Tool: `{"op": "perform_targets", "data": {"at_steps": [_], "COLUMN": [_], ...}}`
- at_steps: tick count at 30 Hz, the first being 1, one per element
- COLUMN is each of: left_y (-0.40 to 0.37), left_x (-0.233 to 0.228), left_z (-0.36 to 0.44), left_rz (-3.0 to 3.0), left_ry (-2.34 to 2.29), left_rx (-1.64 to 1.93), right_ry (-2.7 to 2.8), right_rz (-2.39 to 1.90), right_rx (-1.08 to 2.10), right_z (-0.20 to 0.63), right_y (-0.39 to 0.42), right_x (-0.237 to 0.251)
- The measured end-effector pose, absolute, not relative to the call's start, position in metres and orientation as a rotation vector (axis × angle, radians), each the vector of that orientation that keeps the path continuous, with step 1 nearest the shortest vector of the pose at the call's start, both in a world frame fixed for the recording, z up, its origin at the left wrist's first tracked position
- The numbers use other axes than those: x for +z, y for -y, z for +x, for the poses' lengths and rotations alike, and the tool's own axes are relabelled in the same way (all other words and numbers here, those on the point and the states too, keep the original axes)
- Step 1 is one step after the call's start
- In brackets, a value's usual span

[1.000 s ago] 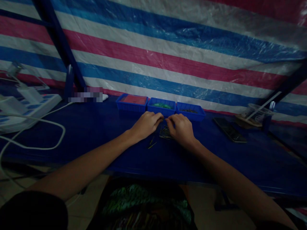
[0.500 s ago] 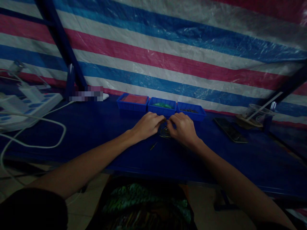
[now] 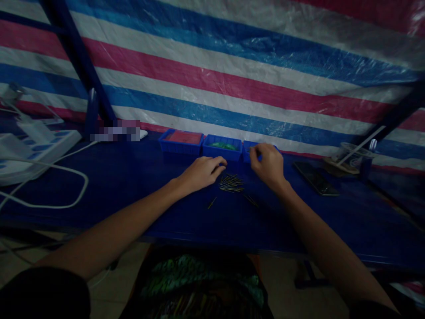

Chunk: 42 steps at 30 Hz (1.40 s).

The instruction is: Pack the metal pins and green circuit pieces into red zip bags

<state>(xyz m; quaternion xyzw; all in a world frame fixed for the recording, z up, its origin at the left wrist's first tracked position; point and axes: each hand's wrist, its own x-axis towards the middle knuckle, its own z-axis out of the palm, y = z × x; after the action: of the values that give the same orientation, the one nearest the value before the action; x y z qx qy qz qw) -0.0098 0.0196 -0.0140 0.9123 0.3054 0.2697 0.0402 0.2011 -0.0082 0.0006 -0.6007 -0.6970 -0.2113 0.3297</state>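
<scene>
My left hand hovers just left of a pile of thin metal pins. Its thumb and forefinger are apart, with nothing visible between them. My right hand is at the right blue bin, covering much of it. Thumb and forefinger are curled into a pinch, and whatever they hold is too small or dark to name. A single metal pin lies in front of the pile. A few more loose pins lie to its right.
A blue bin with reddish contents and a blue bin with green pieces stand in a row at the back. Right of them lie a phone and a clear cup. A white power strip with cables occupies the left.
My hands were together over the pile and have parted. The right hand has moved right and back to the right bin. More of the pin pile shows.
</scene>
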Motion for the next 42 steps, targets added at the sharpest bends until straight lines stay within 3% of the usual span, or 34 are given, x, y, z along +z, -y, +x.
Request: {"op": "perform_targets", "data": {"at_steps": [7,13,18,42], "left_y": [-0.018,-0.032,-0.033,-0.019], "left_x": [-0.011,-0.016,-0.022,-0.009], "left_z": [-0.013,-0.022,-0.02,-0.013], "left_rz": [2.791,2.778,2.782,2.796], "left_ry": [-0.889,-0.974,-0.93,-0.894], "left_rx": [0.622,0.651,0.612,0.873], "right_ry": [1.748,2.403,2.521,2.186], "right_rz": [-1.794,-1.384,-1.34,-1.23], "right_rx": [-0.58,-0.067,0.118,-0.018], "right_z": [0.244,0.206,0.203,0.177], "right_y": [-0.01,0.001,-0.004,0.022], "right_x": [-0.007,-0.015,-0.028,-0.01]}}
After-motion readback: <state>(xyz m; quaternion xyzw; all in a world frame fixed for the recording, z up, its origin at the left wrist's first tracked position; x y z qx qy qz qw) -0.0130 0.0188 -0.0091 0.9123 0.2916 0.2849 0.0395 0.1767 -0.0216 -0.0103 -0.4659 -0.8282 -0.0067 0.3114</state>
